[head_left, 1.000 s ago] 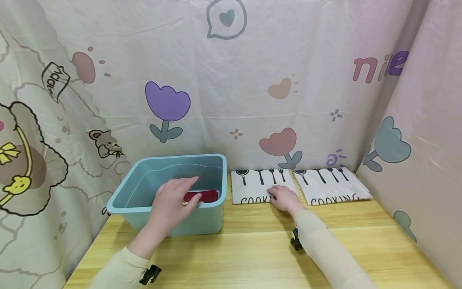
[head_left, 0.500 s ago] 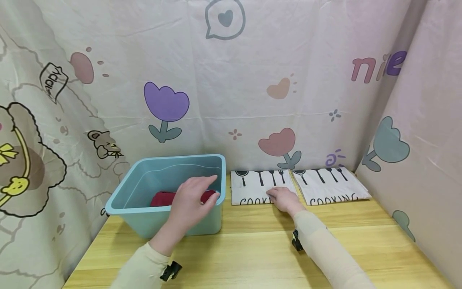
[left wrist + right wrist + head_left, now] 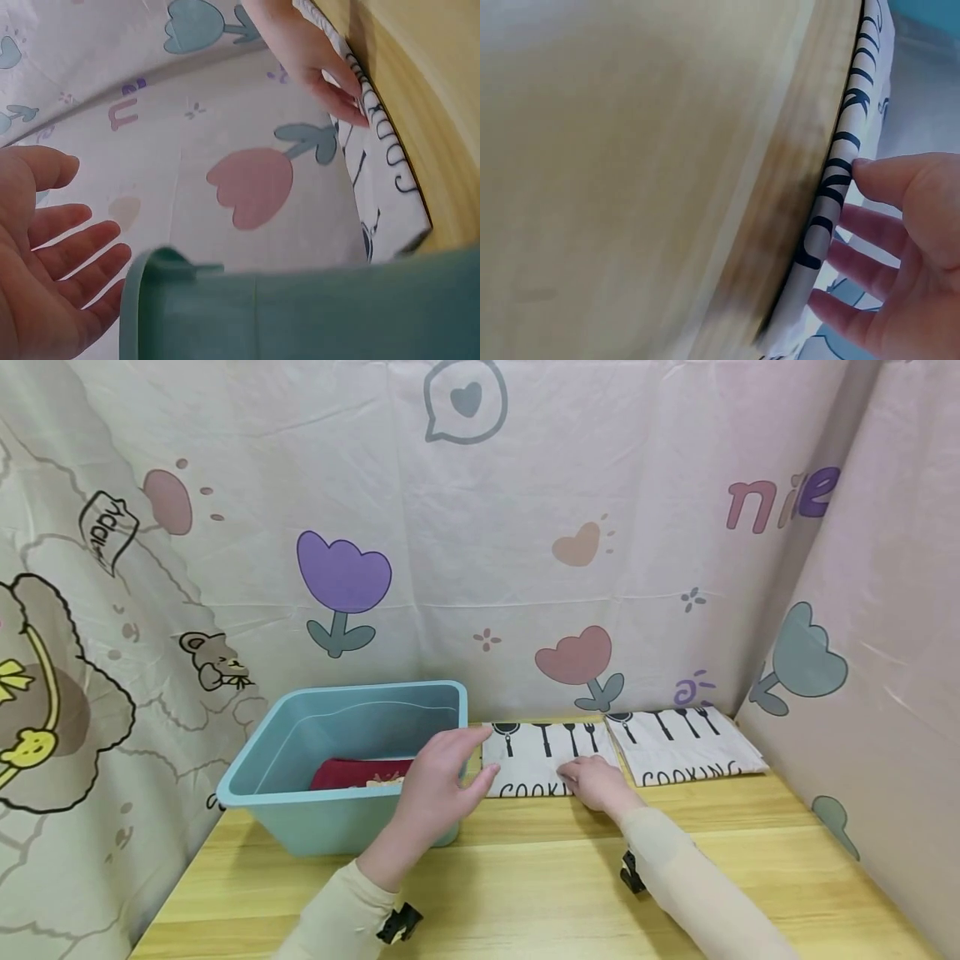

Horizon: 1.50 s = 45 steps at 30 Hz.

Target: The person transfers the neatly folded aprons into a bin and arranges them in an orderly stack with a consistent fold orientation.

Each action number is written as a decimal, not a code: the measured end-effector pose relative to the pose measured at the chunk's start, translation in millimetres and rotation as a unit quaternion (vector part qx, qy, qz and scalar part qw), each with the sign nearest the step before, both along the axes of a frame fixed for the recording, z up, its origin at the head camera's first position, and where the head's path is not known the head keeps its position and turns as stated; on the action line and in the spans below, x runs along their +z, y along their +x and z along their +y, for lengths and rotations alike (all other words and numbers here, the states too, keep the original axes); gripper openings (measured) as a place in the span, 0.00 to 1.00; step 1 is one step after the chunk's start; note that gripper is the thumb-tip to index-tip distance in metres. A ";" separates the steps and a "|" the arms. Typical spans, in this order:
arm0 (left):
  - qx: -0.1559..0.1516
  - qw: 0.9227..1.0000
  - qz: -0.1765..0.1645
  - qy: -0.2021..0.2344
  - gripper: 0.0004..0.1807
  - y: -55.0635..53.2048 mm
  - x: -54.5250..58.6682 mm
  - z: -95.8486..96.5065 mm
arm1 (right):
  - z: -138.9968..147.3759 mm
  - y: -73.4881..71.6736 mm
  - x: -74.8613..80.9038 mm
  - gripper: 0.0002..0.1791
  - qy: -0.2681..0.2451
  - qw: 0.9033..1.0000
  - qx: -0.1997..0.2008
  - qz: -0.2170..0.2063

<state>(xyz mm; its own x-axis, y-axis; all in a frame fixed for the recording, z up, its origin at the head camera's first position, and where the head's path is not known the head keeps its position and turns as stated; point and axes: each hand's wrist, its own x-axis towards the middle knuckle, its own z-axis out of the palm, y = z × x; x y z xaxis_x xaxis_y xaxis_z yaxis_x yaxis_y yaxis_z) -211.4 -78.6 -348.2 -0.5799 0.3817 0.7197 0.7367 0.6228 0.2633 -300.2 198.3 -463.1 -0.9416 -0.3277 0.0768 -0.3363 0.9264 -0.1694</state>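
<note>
Near the back edge of the table, right hand rests spread fingers on the left flat-folded cloth. Left hand: spread too, beside a smooth boxy bin.

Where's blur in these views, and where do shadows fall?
Head view: soft shadows on the yellow wooden table; left wrist: the blue-green plastic bin is blurred; right wrist: table grain smeared, shadow beside the folded white printed cloth.

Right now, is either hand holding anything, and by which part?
The left hand holds nothing. The right hand touches the left folded cloth near its front edge; whether it pinches it can't be told.
</note>
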 end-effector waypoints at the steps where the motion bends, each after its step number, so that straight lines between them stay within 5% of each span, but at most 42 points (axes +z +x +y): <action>1: 0.000 1.000 -0.009 0.003 0.25 0.6 -1.1 3.0 | 0.6 2.2 0.0 0.15 -0.002 1.000 0.002 0.000; 9: 0.013 0.996 -0.082 0.029 0.27 1.2 -12.5 21.8 | 5.9 21.2 3.0 0.13 -0.005 1.000 0.026 0.013; 26: -0.023 0.996 -0.040 0.072 0.24 6.7 -29.9 46.5 | 14.8 56.3 5.1 0.10 -0.010 0.999 0.038 0.032; 38: 0.049 0.980 -0.178 0.073 0.25 2.0 -56.1 59.5 | 21.4 81.1 5.0 0.10 -0.014 0.997 0.063 0.045; 45: 0.076 0.958 -0.264 0.080 0.28 -4.6 -65.5 59.5 | 22.3 94.5 5.5 0.10 -0.007 0.997 0.054 0.054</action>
